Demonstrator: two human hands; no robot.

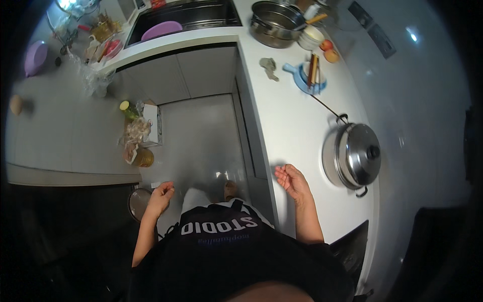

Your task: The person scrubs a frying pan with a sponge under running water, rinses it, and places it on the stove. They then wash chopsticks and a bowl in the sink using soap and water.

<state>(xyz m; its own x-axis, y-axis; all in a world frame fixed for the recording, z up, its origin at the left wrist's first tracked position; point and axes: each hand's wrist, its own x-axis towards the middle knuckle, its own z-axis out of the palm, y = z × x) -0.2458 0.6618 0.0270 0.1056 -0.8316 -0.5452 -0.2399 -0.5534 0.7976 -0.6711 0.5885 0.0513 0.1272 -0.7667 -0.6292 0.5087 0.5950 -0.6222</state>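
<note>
On the far left, a purple bowl [35, 57] sits upside down on the grey counter [60, 131], and a small brown round thing [16, 104], maybe an egg, lies near the edge. These are well apart from both hands.

Down on the floor [201, 136] by the cupboard stand a small white box [152, 125], a bottle with a yellow-green cap [127, 107] and a jar of something golden [142, 158].

The left hand [161, 197] hangs low over the floor, beside the person's body. Its fingers are curled in loosely. I cannot tell if it holds anything; it looks empty. Just below and left of it is a round thing with a dark rim [137, 203], close but not touching.

At the top, a pink bowl [162, 30] lies in the dark sink [186, 17].

The right hand [291, 181] rests over the near edge of the white counter [287, 116]. It is palm up, fingers half open and bent, holding nothing.

The shiny steel pot with a lid [354, 156] stands on the white counter to the right of the right hand, near but apart. The black knob on its lid faces up. Its two small handles lie in a line that runs away from the person and back. The right hand is much nearer to this pot than the left hand is.

Farther up the counter sit a blue plate with chopsticks [312, 75], a big open steel pot [274, 25] and two red-orange fruits [329, 50].
</note>
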